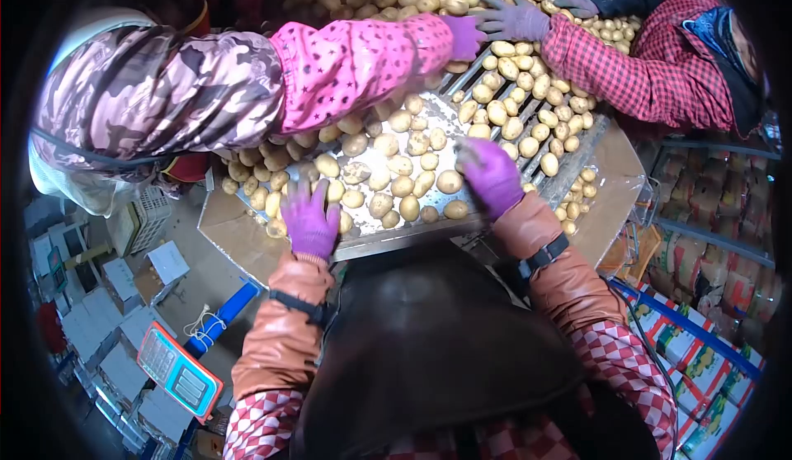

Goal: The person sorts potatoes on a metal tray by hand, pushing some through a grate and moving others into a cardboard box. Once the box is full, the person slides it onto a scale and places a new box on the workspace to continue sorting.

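Both my hands wear purple knit gloves. My left hand (311, 219) lies with fingers spread over potatoes at the near left of a shiny metal tray (445, 119). At the tray's right side, my right hand (493, 178) reaches inward with fingers stretched out; their greyish tips are slightly blurred, and I see nothing held. Between my hands, loose pale potatoes (403, 186) are scattered on the metal, several with dark or rough patches. More potatoes (497, 113) sit on slatted bars beyond my right hand.
A co-worker's pink sleeve (355, 68) crosses from the left. Another co-worker's gloved hand (516, 18) touches the potato pile at the back. Cardboard (606, 188) flanks the tray, holding potatoes on the right. A digital scale (180, 371) stands lower left; printed cartons (701, 377) lie lower right.
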Motion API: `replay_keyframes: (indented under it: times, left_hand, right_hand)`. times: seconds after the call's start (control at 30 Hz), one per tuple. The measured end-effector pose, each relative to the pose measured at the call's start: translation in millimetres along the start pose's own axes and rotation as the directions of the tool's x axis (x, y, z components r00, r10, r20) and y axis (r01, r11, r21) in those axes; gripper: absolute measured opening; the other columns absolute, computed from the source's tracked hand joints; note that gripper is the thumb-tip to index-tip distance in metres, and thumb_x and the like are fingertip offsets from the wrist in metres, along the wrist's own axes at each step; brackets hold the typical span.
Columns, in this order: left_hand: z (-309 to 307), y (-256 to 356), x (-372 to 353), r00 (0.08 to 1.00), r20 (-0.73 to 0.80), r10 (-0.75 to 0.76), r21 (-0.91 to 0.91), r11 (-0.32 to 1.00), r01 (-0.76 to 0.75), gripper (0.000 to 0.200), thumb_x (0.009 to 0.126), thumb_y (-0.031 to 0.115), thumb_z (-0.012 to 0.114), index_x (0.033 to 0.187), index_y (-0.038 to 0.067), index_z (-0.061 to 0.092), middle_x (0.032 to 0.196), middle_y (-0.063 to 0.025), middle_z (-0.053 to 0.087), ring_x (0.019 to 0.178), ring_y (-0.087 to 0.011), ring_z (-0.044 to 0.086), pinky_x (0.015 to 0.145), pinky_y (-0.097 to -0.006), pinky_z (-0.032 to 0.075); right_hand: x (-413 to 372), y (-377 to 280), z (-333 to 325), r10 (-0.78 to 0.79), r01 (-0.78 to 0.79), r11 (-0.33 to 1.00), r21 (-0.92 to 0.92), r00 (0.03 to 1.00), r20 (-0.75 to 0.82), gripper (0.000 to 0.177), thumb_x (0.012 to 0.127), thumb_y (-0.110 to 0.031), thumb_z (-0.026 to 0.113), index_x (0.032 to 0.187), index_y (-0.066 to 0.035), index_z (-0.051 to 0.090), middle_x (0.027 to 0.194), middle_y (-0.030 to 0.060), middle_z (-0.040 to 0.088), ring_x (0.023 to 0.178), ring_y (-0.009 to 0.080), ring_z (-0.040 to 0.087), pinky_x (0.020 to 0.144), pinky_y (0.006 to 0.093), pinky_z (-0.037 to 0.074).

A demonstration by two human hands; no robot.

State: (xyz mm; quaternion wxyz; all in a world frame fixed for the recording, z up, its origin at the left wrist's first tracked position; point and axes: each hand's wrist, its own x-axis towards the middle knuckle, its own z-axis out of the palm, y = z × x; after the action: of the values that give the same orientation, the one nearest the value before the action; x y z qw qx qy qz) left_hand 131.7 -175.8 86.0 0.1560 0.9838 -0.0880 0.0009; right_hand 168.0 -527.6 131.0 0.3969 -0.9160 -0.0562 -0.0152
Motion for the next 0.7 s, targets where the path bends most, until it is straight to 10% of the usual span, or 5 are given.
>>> replay_keyframes:
  times: [0.2, 0.37, 0.53, 0.63, 0.7]
  left_hand:
    - [-14, 46, -14, 0.985, 0.142, 0.102, -0.085, 0.992, -0.09, 0.063, 0.075, 0.031, 0.07, 0.133, 0.012, 0.055, 0.142, -0.0168, 0.045, 0.132, -0.0419, 0.036, 0.11, -0.0554, 0.024]
    - [-5, 34, -6, 0.997, 0.042, 0.063, -0.113, 0.992, -0.058, 0.051, 0.078, 0.028, 0.069, 0.126, 0.012, 0.059, 0.132, -0.0144, 0.052, 0.129, -0.0391, 0.041, 0.107, -0.054, 0.028]
    - [-7, 59, 62, 0.969, -0.123, 0.216, -0.219, 0.946, -0.239, 0.042, 0.082, 0.028, 0.065, 0.121, 0.012, 0.063, 0.129, -0.0124, 0.056, 0.126, -0.0363, 0.045, 0.105, -0.054, 0.03]
    - [16, 64, 92, 0.98, -0.181, 0.082, -0.178, 0.977, -0.114, 0.048, 0.081, 0.034, 0.068, 0.125, 0.017, 0.062, 0.142, -0.0129, 0.049, 0.128, -0.0399, 0.043, 0.107, -0.0554, 0.029]
    - [16, 68, 77, 0.985, -0.085, 0.153, -0.241, 0.956, -0.169, 0.049, 0.078, 0.036, 0.069, 0.123, 0.017, 0.063, 0.144, -0.0137, 0.046, 0.125, -0.0401, 0.045, 0.102, -0.054, 0.036]
  right_hand:
    - [100, 2, 3, 0.264, -0.164, 0.852, -0.497, 0.955, 0.136, 0.039, 0.091, -0.021, 0.06, 0.128, -0.007, 0.059, 0.113, 0.0184, 0.068, 0.108, 0.0377, 0.063, 0.096, 0.0439, 0.049]
    - [128, 52, 13, 0.073, 0.162, 0.738, -0.655, 0.945, 0.317, 0.036, 0.089, -0.018, 0.061, 0.123, -0.007, 0.061, 0.102, 0.0191, 0.069, 0.096, 0.0357, 0.066, 0.084, 0.0438, 0.053]
    - [127, 29, -16, 0.449, -0.509, 0.775, 0.373, 0.86, 0.241, 0.031, 0.087, -0.021, 0.066, 0.114, -0.006, 0.065, 0.094, 0.0096, 0.07, 0.074, 0.015, 0.065, 0.055, 0.024, 0.047]
    - [82, 3, -44, 0.588, -0.372, -0.106, 0.922, 0.724, 0.36, 0.031, 0.09, -0.018, 0.065, 0.118, -0.006, 0.061, 0.096, 0.0083, 0.067, 0.072, 0.0182, 0.064, 0.059, 0.0317, 0.054]
    - [66, 21, -35, 0.556, -0.407, -0.197, 0.892, 0.703, 0.443, 0.032, 0.091, -0.019, 0.064, 0.121, -0.005, 0.059, 0.099, 0.01, 0.067, 0.074, 0.0189, 0.064, 0.061, 0.0304, 0.055]
